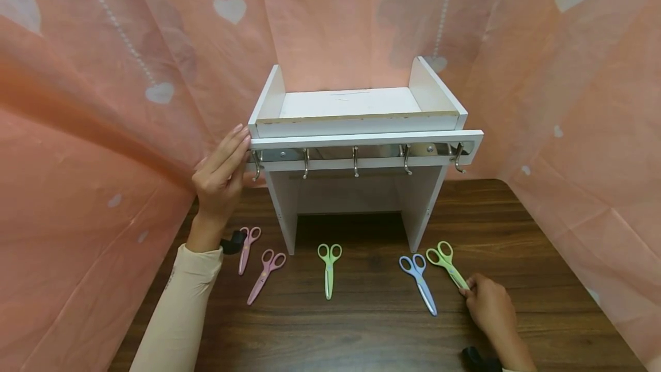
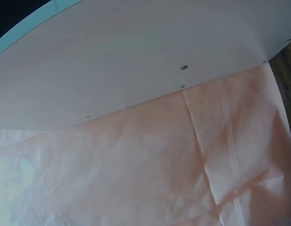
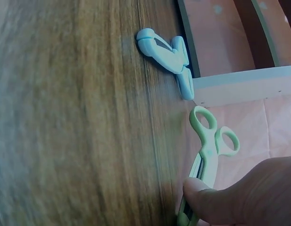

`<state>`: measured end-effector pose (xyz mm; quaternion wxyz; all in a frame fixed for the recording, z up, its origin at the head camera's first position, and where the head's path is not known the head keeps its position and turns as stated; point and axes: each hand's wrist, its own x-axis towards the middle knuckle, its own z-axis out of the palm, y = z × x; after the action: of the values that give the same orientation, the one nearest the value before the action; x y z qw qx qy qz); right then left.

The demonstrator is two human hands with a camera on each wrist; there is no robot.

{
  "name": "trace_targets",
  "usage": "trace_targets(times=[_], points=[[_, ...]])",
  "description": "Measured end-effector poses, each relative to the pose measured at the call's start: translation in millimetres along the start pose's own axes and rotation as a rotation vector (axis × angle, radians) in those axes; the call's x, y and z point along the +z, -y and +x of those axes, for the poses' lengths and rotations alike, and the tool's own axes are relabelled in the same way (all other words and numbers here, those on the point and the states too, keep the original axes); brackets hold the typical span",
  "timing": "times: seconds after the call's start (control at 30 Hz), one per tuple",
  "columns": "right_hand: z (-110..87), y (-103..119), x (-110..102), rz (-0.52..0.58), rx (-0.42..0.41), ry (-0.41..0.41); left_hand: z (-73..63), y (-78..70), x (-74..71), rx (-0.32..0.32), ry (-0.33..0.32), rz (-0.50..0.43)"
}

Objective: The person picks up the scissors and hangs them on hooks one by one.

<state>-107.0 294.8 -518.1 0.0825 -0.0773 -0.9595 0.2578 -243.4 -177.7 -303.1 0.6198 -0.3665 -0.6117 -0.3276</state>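
My right hand (image 1: 490,306) pinches a pair of light green scissors (image 1: 447,264) by the blade end, its handle loops pointing away from me. In the right wrist view, the thumb (image 3: 206,200) lies across the blades below those loops. On the left, my left hand (image 1: 219,179) rests with extended fingers against the left end of a white shelf unit (image 1: 356,127). A rail with several metal hooks (image 1: 355,162) runs along the unit's front. The left wrist view shows the unit's side panel (image 2: 136,61), without the hand. Blue scissors (image 1: 420,285) lie left of the green pair.
Another green pair of scissors (image 1: 329,271) lies before the unit's opening. Two pink pairs, one nearer (image 1: 265,276) and one farther (image 1: 246,250), lie at the left. Pink curtain (image 1: 103,188) with hearts surrounds the dark wooden table (image 1: 330,337).
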Motion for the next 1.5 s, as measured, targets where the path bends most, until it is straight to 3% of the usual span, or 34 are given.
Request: trace_targets(times=[0.4, 0.73, 1.07, 1.5], points=[[-1.9, 2.3, 1.4, 0.034, 0.033, -0.031, 0.9, -0.3, -1.1, 0.005, -0.003, 0.019], [-5.6, 7.9, -6.3, 0.054, -0.02, -0.151, -1.5, 2.9, -3.0, 0.012, 0.002, 0.025], [-7.2, 16.5, -14.6, 0.07, -0.078, -0.272, 6.0, -6.3, 0.0, 0.017, -0.029, 0.02], [-15.6, 29.8, -25.9, 0.132, -0.073, -0.335, 6.0, -8.6, 0.8, 0.02, -0.022, 0.012]])
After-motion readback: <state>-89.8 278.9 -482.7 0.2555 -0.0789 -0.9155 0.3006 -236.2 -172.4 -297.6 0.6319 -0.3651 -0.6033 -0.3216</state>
